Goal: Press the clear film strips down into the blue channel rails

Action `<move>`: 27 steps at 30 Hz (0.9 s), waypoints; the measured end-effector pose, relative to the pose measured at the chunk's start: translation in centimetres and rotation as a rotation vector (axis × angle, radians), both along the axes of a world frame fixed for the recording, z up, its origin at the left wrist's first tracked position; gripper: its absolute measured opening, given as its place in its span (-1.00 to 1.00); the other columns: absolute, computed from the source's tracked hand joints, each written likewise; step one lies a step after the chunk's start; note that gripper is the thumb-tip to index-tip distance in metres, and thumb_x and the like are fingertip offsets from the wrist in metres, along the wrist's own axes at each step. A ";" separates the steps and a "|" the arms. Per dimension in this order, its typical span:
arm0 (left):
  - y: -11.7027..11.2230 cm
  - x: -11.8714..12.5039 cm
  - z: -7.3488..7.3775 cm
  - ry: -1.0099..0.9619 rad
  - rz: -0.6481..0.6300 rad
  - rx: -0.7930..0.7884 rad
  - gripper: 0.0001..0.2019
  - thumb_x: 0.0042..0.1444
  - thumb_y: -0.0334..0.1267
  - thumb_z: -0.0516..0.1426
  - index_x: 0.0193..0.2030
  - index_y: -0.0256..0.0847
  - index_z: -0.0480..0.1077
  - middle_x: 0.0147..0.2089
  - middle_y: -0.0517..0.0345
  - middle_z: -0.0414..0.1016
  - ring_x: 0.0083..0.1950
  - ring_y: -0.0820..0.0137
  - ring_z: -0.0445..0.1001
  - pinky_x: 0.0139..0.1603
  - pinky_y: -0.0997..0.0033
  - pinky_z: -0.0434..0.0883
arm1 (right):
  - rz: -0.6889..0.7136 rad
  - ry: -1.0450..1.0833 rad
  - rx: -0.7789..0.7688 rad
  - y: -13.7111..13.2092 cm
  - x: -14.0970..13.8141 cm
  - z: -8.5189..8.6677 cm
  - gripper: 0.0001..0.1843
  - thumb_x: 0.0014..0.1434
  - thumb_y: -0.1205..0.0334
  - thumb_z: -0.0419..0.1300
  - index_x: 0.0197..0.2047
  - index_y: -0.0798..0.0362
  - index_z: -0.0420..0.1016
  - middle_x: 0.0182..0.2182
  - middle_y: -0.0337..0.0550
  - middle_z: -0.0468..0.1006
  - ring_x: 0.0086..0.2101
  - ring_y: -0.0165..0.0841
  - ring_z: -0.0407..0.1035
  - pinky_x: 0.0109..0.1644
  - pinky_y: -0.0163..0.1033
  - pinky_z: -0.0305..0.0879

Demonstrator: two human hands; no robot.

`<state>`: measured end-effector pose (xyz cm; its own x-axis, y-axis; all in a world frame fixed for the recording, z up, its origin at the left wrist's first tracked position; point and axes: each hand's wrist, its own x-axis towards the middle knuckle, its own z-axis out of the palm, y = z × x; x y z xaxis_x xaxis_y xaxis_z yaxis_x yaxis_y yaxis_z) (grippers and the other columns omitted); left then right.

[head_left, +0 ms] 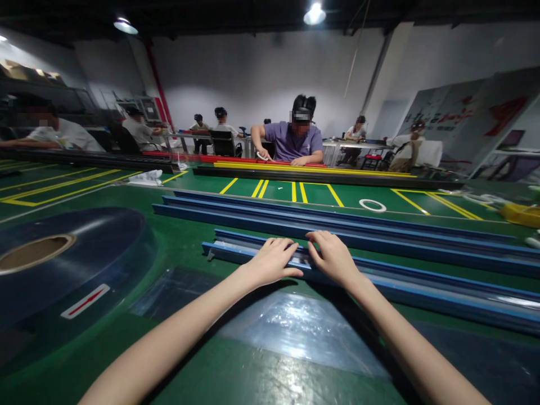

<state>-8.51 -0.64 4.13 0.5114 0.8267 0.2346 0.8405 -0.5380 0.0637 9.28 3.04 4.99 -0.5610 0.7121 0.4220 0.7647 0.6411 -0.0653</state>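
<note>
Near blue channel-shaped rail [392, 292], long, straight, thin-walled, lies on the green glossy bench [236, 377], running from 9 toward 4 o'clock of the hands. Left hand [272, 261] and right hand [333, 256] meet it side by side, fingers bent over the trough, unclenched; cannot tell whether they pinch anything inside.

Handling (judged): rail probably light and stiff, likely to flex over its length; walls smooth, perhaps slippery. Best hold: both side walls, hands well apart. A shiny transparent strip [517, 302] inside looks bendable, easily scuffed; take by edges.

Materials: 6 o'clock, flat clear plastic film [295, 326], strongly reflective. 9 o'clock, large translucent plastic roll [112, 242] around brown cardboard core [70, 241]. 12 o'clock, further blue grooved rails [253, 219]. 2 o'clock, flat white ring [372, 205].
</note>
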 end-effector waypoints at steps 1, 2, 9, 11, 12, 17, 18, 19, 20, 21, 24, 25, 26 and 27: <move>0.2 0.8 -0.2 0.005 -0.002 0.015 -0.35 0.02 0.16 -0.03 0.11 -0.31 0.15 0.10 -0.11 0.25 0.10 0.19 0.20 0.06 0.25 0.11 | -0.020 0.036 0.041 -0.1 0.4 0.1 -0.73 0.19 0.26 -0.13 -0.17 0.12 0.33 -0.26 -0.05 0.45 -0.22 -0.31 0.28 -0.14 -0.27 0.10; 0.4 1.6 -0.3 0.010 -0.004 0.029 -0.33 0.01 0.19 -0.04 0.10 -0.32 0.17 0.08 -0.11 0.27 0.08 0.19 0.22 0.05 0.24 0.12 | -0.039 0.060 0.072 -0.1 0.8 0.2 -0.74 0.18 0.27 -0.12 -0.19 0.11 0.34 -0.28 -0.06 0.46 -0.24 -0.32 0.29 -0.17 -0.28 0.10; 1.4 5.5 -1.6 0.071 0.016 0.196 -0.30 -0.01 0.27 -0.12 0.01 -0.33 0.25 -0.13 -0.06 0.38 -0.11 0.21 0.34 -0.08 0.27 0.21 | -0.161 0.015 0.153 0.5 4.6 -0.6 -0.79 0.15 0.28 -0.07 -0.37 0.07 0.36 -0.43 -0.14 0.45 -0.35 -0.35 0.30 -0.29 -0.29 0.08; 1.6 5.6 -1.9 0.095 0.015 0.229 -0.29 -0.02 0.28 -0.15 -0.01 -0.34 0.26 -0.18 -0.06 0.39 -0.15 0.21 0.35 -0.13 0.28 0.24 | -0.191 -0.004 0.146 0.5 5.7 -1.1 -0.79 0.15 0.28 -0.07 -0.37 0.07 0.36 -0.42 -0.13 0.45 -0.36 -0.35 0.30 -0.29 -0.29 0.08; 1.6 5.6 -2.0 0.103 0.012 0.239 -0.28 -0.02 0.29 -0.16 -0.01 -0.34 0.27 -0.19 -0.06 0.39 -0.16 0.21 0.35 -0.14 0.29 0.24 | -0.206 -0.012 0.140 0.5 6.2 -1.3 -0.79 0.15 0.28 -0.07 -0.36 0.07 0.37 -0.42 -0.13 0.45 -0.35 -0.35 0.31 -0.28 -0.29 0.08; 1.9 5.1 -2.0 0.125 0.003 0.266 -0.25 -0.01 0.29 -0.20 -0.01 -0.37 0.27 -0.20 -0.08 0.39 -0.17 0.20 0.35 -0.14 0.28 0.26 | -0.260 -0.029 0.120 0.0 8.4 -1.6 -0.78 0.16 0.27 -0.08 -0.36 0.08 0.37 -0.42 -0.12 0.45 -0.34 -0.34 0.30 -0.26 -0.29 0.09; 1.9 5.0 -2.0 0.130 0.002 0.268 -0.25 0.00 0.29 -0.21 0.00 -0.37 0.27 -0.20 -0.08 0.39 -0.17 0.20 0.35 -0.14 0.27 0.26 | -0.265 -0.026 0.122 0.0 8.8 -1.6 -0.78 0.16 0.27 -0.08 -0.36 0.08 0.37 -0.41 -0.12 0.45 -0.33 -0.34 0.30 -0.26 -0.29 0.09; 2.0 4.8 -2.0 0.135 0.002 0.269 -0.25 0.00 0.29 -0.21 0.00 -0.37 0.27 -0.20 -0.09 0.39 -0.17 0.20 0.36 -0.14 0.27 0.26 | -0.268 -0.021 0.125 0.0 9.1 -1.6 -0.77 0.16 0.26 -0.09 -0.36 0.07 0.37 -0.41 -0.12 0.44 -0.33 -0.34 0.30 -0.26 -0.29 0.09; 2.1 4.5 -2.0 0.142 0.001 0.268 -0.26 0.01 0.28 -0.21 0.00 -0.37 0.27 -0.19 -0.09 0.39 -0.17 0.21 0.36 -0.14 0.28 0.26 | -0.271 -0.016 0.127 0.0 9.4 -1.6 -0.77 0.16 0.26 -0.09 -0.36 0.07 0.37 -0.41 -0.12 0.44 -0.33 -0.34 0.30 -0.26 -0.29 0.09; 2.1 4.2 -1.9 0.149 0.001 0.267 -0.26 0.01 0.28 -0.21 0.01 -0.37 0.26 -0.19 -0.09 0.39 -0.17 0.21 0.36 -0.14 0.28 0.26 | -0.274 -0.011 0.128 0.0 9.7 -1.6 -0.77 0.17 0.25 -0.09 -0.36 0.07 0.37 -0.41 -0.12 0.44 -0.33 -0.34 0.30 -0.26 -0.29 0.10; 2.3 3.1 -1.8 0.175 0.006 0.259 -0.27 0.02 0.27 -0.20 0.02 -0.37 0.26 -0.19 -0.09 0.39 -0.16 0.22 0.36 -0.13 0.29 0.27 | -0.281 0.001 0.117 0.0 10.1 -1.9 -0.76 0.18 0.24 -0.09 -0.37 0.07 0.37 -0.42 -0.13 0.44 -0.34 -0.34 0.29 -0.25 -0.29 0.11; 2.4 2.7 -1.7 0.183 0.010 0.255 -0.27 0.02 0.27 -0.19 0.01 -0.38 0.26 -0.19 -0.09 0.40 -0.16 0.22 0.36 -0.13 0.29 0.27 | -0.281 0.004 0.112 0.0 10.1 -1.9 -0.75 0.18 0.24 -0.10 -0.37 0.07 0.37 -0.42 -0.13 0.44 -0.33 -0.34 0.29 -0.25 -0.29 0.11; 2.4 2.3 -1.7 0.190 0.013 0.252 -0.28 0.02 0.26 -0.19 0.01 -0.38 0.26 -0.19 -0.09 0.40 -0.16 0.22 0.36 -0.13 0.29 0.27 | -0.281 0.005 0.109 0.0 10.1 -1.9 -0.75 0.18 0.23 -0.10 -0.37 0.07 0.37 -0.42 -0.13 0.44 -0.33 -0.33 0.29 -0.24 -0.29 0.11; 2.5 1.9 -1.7 0.194 0.016 0.251 -0.29 0.03 0.26 -0.19 0.01 -0.37 0.26 -0.18 -0.09 0.40 -0.16 0.22 0.36 -0.13 0.29 0.27 | -0.278 0.003 0.108 0.0 10.0 -2.0 -0.74 0.19 0.22 -0.10 -0.36 0.07 0.37 -0.41 -0.13 0.45 -0.32 -0.33 0.29 -0.24 -0.29 0.12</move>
